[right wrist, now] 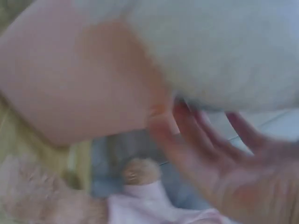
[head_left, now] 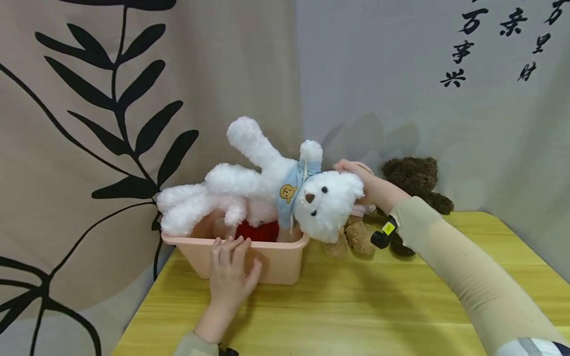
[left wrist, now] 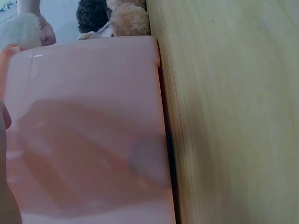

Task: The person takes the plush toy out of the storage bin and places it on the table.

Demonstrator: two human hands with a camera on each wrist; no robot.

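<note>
A white teddy bear (head_left: pixel 262 175) in a blue top lies sideways over a pink plastic tub (head_left: pixel 276 259), its legs at the left end and its head beyond the right rim. My right hand (head_left: pixel 356 173) grips it behind the head; in the right wrist view, the fingers (right wrist: pixel 196 135) reach up under the white fur. My left hand (head_left: pixel 233 272) holds the tub's front rim, fingertips over the edge and thumb against the outer wall. Inside the tub, partly hidden under the bear, are a pink plush toy (head_left: pixel 261 211) and something red (head_left: pixel 258 231).
A dark brown plush toy (head_left: pixel 411 175) sits at the back right, partly behind my right arm. Close by, a light brown plush toy (head_left: pixel 358 237) with pale pink cloth is mostly hidden. The wooden table (head_left: pixel 356 306) meets a curtain (head_left: pixel 249 64) behind the tub.
</note>
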